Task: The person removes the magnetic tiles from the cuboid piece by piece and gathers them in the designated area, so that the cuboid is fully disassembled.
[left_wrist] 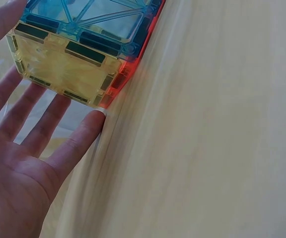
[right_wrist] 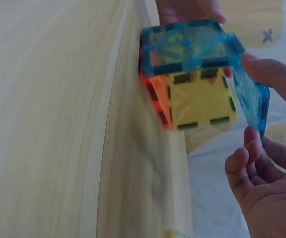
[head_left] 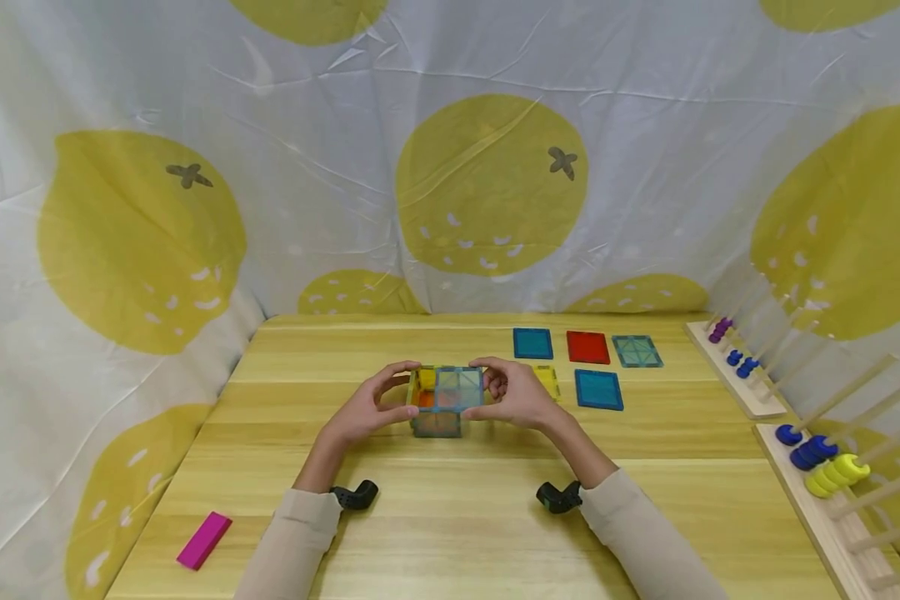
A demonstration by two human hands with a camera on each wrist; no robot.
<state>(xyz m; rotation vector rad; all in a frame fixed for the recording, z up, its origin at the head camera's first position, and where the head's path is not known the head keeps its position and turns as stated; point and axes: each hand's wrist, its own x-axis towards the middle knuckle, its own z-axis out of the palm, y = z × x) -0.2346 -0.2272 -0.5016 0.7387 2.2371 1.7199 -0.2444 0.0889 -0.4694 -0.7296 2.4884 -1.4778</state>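
Observation:
A box of see-through magnetic tiles (head_left: 437, 423) stands at mid-table, with a light blue front, yellow sides and a red-orange bottom. My left hand (head_left: 365, 408) grips its left edges between thumb and fingers; in the left wrist view its yellow side (left_wrist: 63, 67) faces the palm. My right hand (head_left: 523, 394) pinches a light blue tile (head_left: 461, 389) between thumb and fingers. That tile slants over the box's top, shifted to the right. From the right wrist, one edge of the light blue tile (right_wrist: 251, 96) meets the box's front edge.
Behind and right of the hands lie a yellow tile (head_left: 547, 382), blue tiles (head_left: 598, 390) (head_left: 532, 342), a red tile (head_left: 588, 347) and a pale teal tile (head_left: 637, 351). Wooden peg racks (head_left: 776, 450) with rings line the right edge. A magenta block (head_left: 204, 540) lies front left.

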